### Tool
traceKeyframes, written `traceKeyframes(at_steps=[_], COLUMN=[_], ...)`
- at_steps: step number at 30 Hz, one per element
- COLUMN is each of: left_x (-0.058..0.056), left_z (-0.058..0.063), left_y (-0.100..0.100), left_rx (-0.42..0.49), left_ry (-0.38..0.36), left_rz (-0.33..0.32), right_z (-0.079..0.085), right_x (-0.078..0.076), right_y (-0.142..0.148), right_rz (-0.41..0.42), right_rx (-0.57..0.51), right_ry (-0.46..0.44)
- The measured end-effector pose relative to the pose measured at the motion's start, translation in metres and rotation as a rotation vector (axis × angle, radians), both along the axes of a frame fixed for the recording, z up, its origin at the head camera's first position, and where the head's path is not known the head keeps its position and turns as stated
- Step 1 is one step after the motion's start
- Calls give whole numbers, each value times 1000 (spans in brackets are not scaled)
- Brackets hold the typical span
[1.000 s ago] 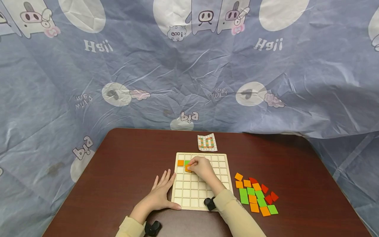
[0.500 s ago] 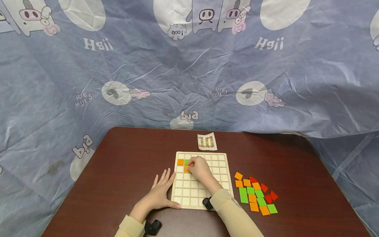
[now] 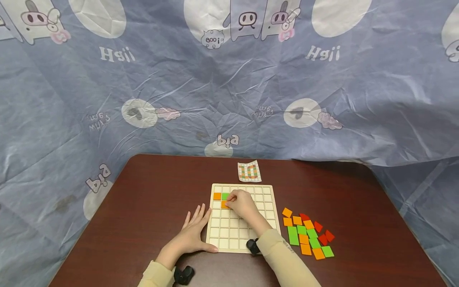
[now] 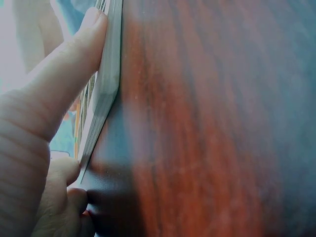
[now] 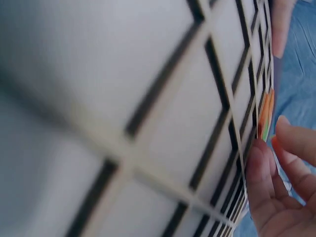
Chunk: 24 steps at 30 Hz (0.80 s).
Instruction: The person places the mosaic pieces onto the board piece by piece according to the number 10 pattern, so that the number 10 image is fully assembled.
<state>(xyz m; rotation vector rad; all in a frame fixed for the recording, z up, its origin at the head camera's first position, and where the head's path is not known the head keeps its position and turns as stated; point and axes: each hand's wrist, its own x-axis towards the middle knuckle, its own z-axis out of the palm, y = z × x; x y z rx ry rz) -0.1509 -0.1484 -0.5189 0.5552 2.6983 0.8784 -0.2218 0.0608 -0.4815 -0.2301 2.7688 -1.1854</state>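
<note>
A cream grid board (image 3: 245, 244) lies on the table. My left hand (image 3: 193, 235) rests spread along its left side, thumb at the near left corner; in the left wrist view that thumb (image 4: 74, 59) touches the board's edge. Over the upper left cells, my right hand (image 3: 244, 205) pinches an orange square tile (image 3: 224, 204) with curled fingertips. That tile sits in the second column, just below a green tile (image 3: 224, 196). Another orange tile (image 3: 217, 196) is to the left of the green one. The right wrist view has the fingers (image 5: 264, 180) close against the grid.
Right of the board lie loose orange tiles (image 3: 306, 249), green tiles (image 3: 293, 236) and red pieces with a curved side (image 3: 329, 235). A small paper card with a coloured grid pattern (image 3: 249, 171) lies beyond the board. A blue printed cloth (image 3: 201, 79) hangs behind the table.
The orange tile under my right fingertips has shifted slightly left and settled squarely into its cell. My left hand has stayed at the board's edge.
</note>
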Motion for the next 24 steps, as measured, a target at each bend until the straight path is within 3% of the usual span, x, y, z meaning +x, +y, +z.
traceKeyframes(at_steps=[9, 15, 24], left_x=[-1, 0, 0], left_z=[2, 2, -1], left_y=[0, 0, 0], left_rx=[-1, 3, 3], left_ry=[16, 13, 20], left_rz=[-6, -7, -2], right_z=[7, 10, 11], right_x=[0, 0, 10], right_y=[39, 78, 133], right_rz=[-38, -129, -170], right_rx=[-157, -184, -194], right_ry=[-61, -57, -68])
